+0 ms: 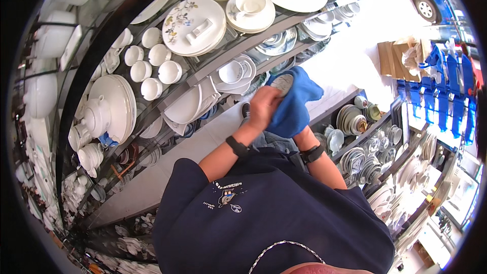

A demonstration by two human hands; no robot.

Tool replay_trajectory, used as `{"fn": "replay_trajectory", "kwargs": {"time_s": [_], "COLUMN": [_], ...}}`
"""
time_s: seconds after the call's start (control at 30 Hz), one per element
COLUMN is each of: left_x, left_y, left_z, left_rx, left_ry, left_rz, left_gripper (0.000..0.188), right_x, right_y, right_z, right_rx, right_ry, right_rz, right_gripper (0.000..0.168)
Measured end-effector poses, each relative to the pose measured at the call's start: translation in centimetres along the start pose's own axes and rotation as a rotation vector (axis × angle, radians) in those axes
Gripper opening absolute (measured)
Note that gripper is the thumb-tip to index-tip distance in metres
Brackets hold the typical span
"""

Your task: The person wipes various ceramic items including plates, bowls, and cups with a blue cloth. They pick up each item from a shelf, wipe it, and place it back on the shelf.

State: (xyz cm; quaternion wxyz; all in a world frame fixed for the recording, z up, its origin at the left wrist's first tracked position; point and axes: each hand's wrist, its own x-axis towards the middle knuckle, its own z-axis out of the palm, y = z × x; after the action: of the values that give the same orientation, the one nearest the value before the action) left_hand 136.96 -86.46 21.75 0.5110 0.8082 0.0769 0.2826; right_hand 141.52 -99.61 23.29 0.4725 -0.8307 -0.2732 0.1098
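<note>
In front of my waist, my left hand (262, 107) grips the near rim of a small, round, pale dish (283, 83) with faint grey markings. A blue cloth (291, 116) wraps the dish's right side and hangs below it. Under that cloth is my right hand (303, 137); its fingers are hidden, and it supports the cloth and dish from the right. A dark band sits on each wrist. Beyond my left hand, on a lower shelf, a white cup (231, 72) rests on stacked white dishes.
A glass-topped shelf (213, 64) at left carries white cups (151, 89), a floral plate (194, 26) and a teapot (97, 112). More stacked plates (350, 120) fill shelves at right. Cardboard boxes (397, 59) stand beyond, near blue plastic racks (452, 76). A tiled floor (205, 133) runs between.
</note>
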Motion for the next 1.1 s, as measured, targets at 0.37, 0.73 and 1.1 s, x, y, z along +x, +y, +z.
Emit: {"fn": "replay_trajectory", "kwargs": {"time_s": [0.37, 0.73, 1.1], "left_x": [6.1, 4.5, 6.0], "left_y": [6.9, 12.0, 11.0], "left_z": [-8.4, -17.5, -15.9], "left_rx": [0.377, -0.2, -0.058], "left_ry": [-0.261, -0.293, -0.284], "left_rz": [0.757, 0.381, 0.497], "left_gripper": [0.014, 0.029, 0.025], "right_x": [4.5, 4.1, 3.7], "right_y": [-3.6, -7.7, -9.2], "right_z": [-1.9, -4.0, -5.1], "right_rx": [0.747, 0.581, 0.386], "right_ry": [0.068, -0.325, -0.316], "right_rz": [0.182, -0.101, -0.518], "right_gripper": [0.023, 0.043, 0.039]}}
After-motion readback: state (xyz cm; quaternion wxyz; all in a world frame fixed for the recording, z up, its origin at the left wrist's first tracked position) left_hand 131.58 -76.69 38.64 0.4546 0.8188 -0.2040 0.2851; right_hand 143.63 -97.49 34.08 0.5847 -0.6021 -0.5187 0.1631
